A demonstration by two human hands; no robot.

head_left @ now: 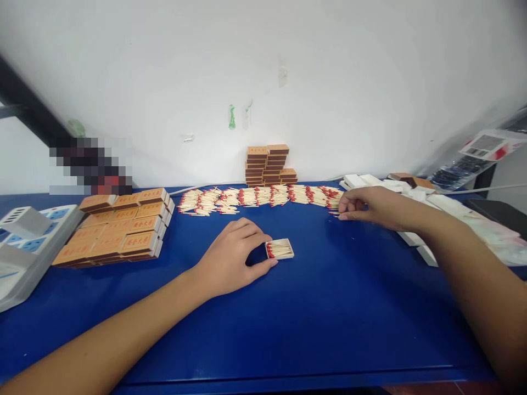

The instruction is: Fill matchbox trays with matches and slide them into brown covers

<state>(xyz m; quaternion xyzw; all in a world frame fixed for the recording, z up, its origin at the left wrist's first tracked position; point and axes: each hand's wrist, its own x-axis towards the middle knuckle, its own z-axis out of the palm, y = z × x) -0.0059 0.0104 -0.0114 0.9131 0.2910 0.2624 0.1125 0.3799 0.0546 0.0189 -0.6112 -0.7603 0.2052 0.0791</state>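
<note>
My left hand (234, 255) rests on the blue table (313, 312), its thumb and fingers curled round the left end of a small white matchbox tray (280, 249) filled with red-tipped matches. My right hand (368, 207) reaches to the right end of a long row of loose matches (259, 197) lying along the back of the table. Its fingers are bunched together on a few matches there.
A block of several orange matchboxes (123, 227) lies at the left, and a smaller stack (268, 164) stands against the white wall. White empty trays (407, 195) lie at the right. A grey power strip (24, 241) sits at the far left.
</note>
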